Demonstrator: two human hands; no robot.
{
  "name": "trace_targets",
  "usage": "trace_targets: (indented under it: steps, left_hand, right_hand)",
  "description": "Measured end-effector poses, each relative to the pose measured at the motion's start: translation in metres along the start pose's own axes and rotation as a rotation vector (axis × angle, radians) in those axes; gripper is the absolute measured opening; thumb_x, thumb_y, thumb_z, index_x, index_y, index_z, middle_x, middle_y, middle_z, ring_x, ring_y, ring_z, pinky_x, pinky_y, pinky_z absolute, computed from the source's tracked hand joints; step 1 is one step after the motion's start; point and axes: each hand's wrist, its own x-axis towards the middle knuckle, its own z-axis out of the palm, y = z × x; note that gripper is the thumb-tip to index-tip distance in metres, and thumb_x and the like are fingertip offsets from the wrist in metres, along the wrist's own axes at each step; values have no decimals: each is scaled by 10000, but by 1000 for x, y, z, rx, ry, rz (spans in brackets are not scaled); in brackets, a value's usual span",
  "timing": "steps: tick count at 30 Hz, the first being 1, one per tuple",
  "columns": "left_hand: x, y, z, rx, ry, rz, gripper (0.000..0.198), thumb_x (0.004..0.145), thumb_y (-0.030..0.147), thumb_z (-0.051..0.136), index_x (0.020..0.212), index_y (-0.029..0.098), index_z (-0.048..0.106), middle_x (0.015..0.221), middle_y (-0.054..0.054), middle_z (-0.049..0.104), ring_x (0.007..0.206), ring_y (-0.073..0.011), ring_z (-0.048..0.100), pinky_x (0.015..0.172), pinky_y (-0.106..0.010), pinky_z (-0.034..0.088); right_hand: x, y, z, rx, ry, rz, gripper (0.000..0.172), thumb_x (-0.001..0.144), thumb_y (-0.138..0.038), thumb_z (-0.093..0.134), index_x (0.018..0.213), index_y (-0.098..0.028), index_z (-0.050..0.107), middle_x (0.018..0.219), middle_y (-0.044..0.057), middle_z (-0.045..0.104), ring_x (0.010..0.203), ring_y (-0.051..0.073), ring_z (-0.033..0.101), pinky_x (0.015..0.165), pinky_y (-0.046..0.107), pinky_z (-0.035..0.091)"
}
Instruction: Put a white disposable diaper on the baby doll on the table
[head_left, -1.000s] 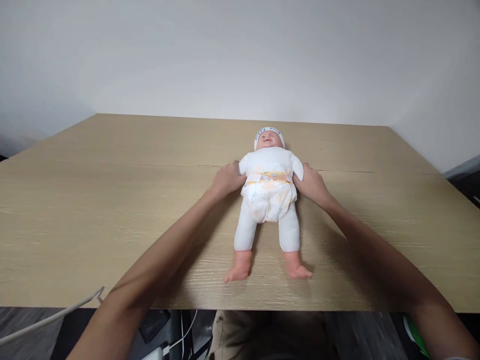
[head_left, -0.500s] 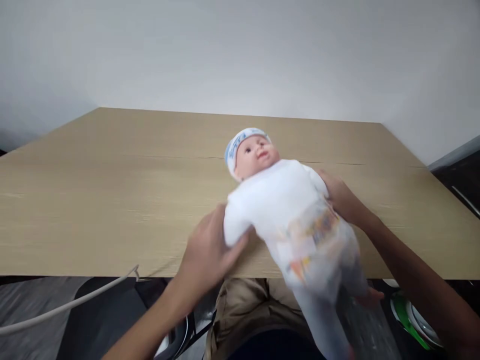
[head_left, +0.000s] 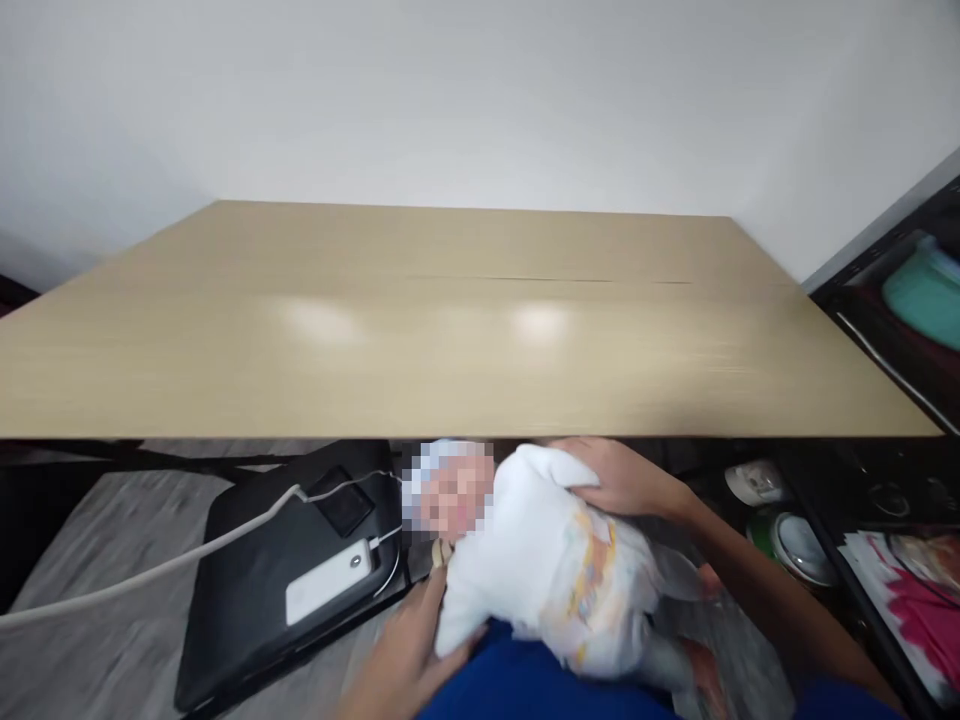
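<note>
A baby doll (head_left: pixel 525 560) in a white top, a printed diaper and a cap lies tilted over my lap, just in front of the table's near edge. Its head points up and left, and its legs trail to the lower right. My left hand (head_left: pixel 416 640) is closed around the doll's sleeve on the left side. On the other side, my right hand (head_left: pixel 615 475) grips its upper body at the other sleeve, fingers over the white cloth. The doll's head is blurred out by pixels.
The wooden table (head_left: pixel 450 380) spans the view before a pale wall. Lower left, a black chair seat (head_left: pixel 255 560) holds a white power bank (head_left: pixel 330 580) with a cable (head_left: pixel 187 560). At right stand a dark shelf (head_left: pixel 847 560), a round-lidded container (head_left: pixel 802 548) and a teal item (head_left: pixel 926 295).
Both hands have drawn the doll from above the tabletop back and down toward my lap. The view has tilted lower, showing more of the chair and the shelf.
</note>
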Motion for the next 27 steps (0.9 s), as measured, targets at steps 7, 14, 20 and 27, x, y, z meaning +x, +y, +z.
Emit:
trace_targets:
  steps: [7, 14, 20, 27]
  left_hand:
    - [13, 12, -4, 173, -239, -110, 632, 1049, 669, 514, 1412, 187, 698, 1204, -194, 814, 1101, -400, 764, 996, -518, 581]
    - [36, 50, -40, 215, 58, 55, 497, 996, 674, 677, 1169, 209, 705, 1143, -128, 769, 1075, -367, 708, 933, -510, 556]
    - [94, 99, -27, -96, -149, 555, 359, 1104, 464, 660, 1412, 279, 657, 1426, -100, 709, 1317, -295, 619, 1141, -445, 502]
    - [125, 96, 12, -196, -228, 634, 281, 1092, 491, 694, 1227, 251, 749, 1276, -89, 737, 1229, -282, 602, 1107, -418, 451]
  right_hand:
    - [-1, 47, 29, -73, -57, 180, 484, 1036, -351, 640, 1493, -208, 702, 1513, 141, 731, 1425, 322, 660, 1240, 484, 489]
    - [-48, 33, 30, 141, 54, 294, 363, 1091, -523, 604, 1088, -247, 840, 1071, 67, 859, 967, 273, 780, 900, 398, 581]
    - [-56, 22, 53, 192, 198, 352, 321, 1051, -474, 653, 927, -215, 798, 939, 45, 830, 900, 243, 749, 863, 361, 536]
    - [-51, 50, 61, 181, 250, 338, 330, 1058, -424, 613, 870, -196, 760, 887, 43, 817, 862, 225, 739, 804, 322, 514]
